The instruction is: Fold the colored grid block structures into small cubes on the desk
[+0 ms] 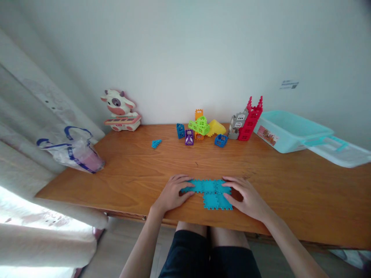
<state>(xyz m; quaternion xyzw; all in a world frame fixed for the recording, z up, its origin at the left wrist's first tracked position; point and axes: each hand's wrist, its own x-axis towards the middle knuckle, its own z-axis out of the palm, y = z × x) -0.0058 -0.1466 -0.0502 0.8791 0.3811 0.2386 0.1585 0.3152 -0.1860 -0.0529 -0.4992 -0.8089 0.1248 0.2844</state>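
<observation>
Left hand (pixel 174 191) and right hand (pixel 246 197) lay flat and unclenched, apart, pressing opposite ends of the joined teal tiles (pixel 213 193) near the front of the table (pixel 130 166). Judgement: even pressure along seams should seat teeth flush.

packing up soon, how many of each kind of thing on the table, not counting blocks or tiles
toy cow: 1
plastic bag: 1
tub: 1
lid: 1
total: 4

tiles (pixel 213 193) partly covered, wall label (pixel 289 84) unreadable
</observation>
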